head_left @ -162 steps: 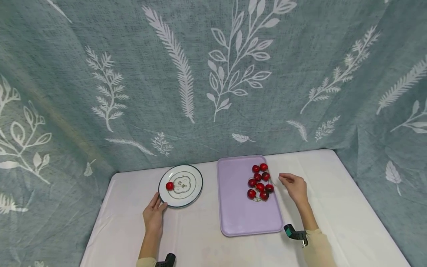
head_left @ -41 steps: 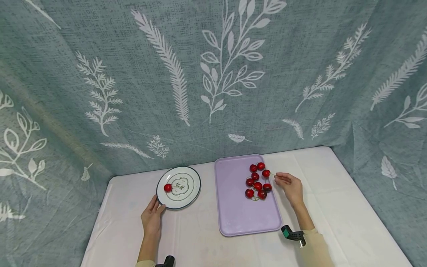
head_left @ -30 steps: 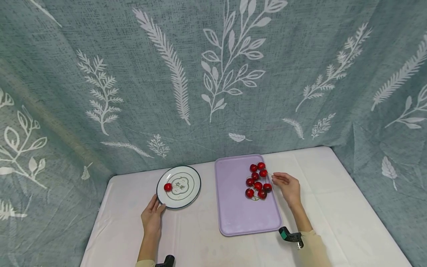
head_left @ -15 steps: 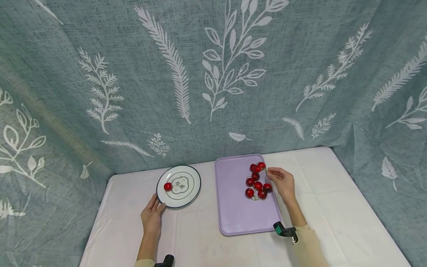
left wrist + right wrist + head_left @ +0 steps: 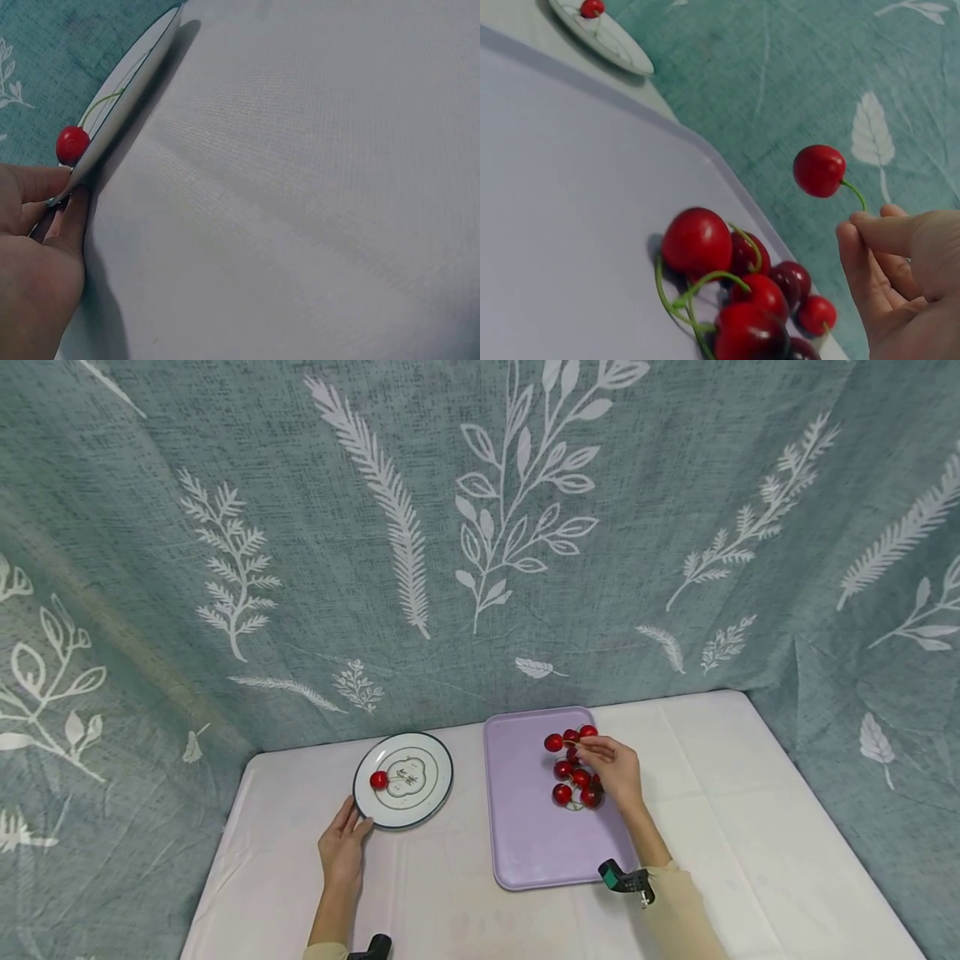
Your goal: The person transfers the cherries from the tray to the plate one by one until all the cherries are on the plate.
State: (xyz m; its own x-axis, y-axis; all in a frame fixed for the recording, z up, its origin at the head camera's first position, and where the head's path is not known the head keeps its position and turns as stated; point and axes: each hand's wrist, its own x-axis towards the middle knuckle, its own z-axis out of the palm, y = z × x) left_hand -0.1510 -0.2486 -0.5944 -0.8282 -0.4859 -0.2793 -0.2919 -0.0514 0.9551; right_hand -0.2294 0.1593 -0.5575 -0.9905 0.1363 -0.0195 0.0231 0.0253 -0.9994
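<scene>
My right hand (image 5: 615, 770) pinches a red cherry (image 5: 819, 171) by its green stem, thumb and forefinger together at the stem's end. That cherry (image 5: 553, 742) hangs over the purple tray (image 5: 525, 852), left of the other cherries (image 5: 562, 794) heaped along the tray's right side. On the left, my left hand (image 5: 343, 847) grips the near-left rim of a white plate (image 5: 438, 797) with a dark edge, thumb on top and fingers beneath in the left wrist view. One cherry (image 5: 73, 145) with its stem lies on this plate, close to the thumb.
A white cloth (image 5: 450, 902) covers the table under tray and plate. Behind it hangs a blue-green curtain (image 5: 337, 568) with white leaf prints. A strip of tablecloth separates the plate from the tray. Black camera mounts (image 5: 626, 881) sit on the wrists.
My right hand came from beside the tray, took a cherry by its stem at the heap's upper right, and carried it left over the others. The left hand stays on the plate.
</scene>
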